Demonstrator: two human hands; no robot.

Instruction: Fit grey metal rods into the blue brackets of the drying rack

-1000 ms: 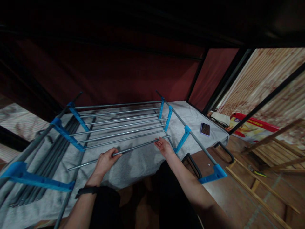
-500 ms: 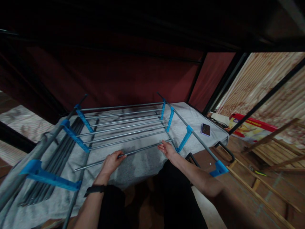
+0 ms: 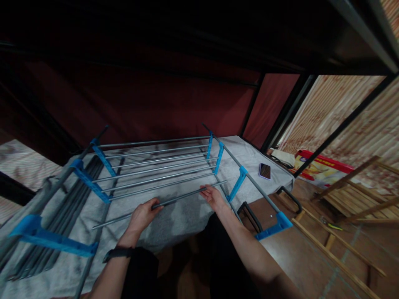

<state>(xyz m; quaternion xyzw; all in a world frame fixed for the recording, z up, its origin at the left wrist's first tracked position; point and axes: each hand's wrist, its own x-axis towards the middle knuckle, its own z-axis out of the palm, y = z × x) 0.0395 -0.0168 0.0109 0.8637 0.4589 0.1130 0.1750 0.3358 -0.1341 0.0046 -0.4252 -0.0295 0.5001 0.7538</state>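
By the front edge of the bed (image 3: 183, 218), left hand (image 3: 143, 216) and right hand (image 3: 213, 197) have fingers closed on the thin metal rod (image 3: 181, 198), probably light, stiff and slippery, best held toward its ends.

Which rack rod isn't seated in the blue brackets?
The nearest rod, gripped by the left hand, touched by the right hand; its ends are free, the other rods span blue brackets.

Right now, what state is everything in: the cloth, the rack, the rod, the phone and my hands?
Cloth: spread flat.
Rack: on the cloth, several rails fitted.
Rod: lifted, left end free.
Phone: flat on the cloth, screen dark.
Left hand: shut on the rod.
Right hand: fingers on the rod, grip unclear.
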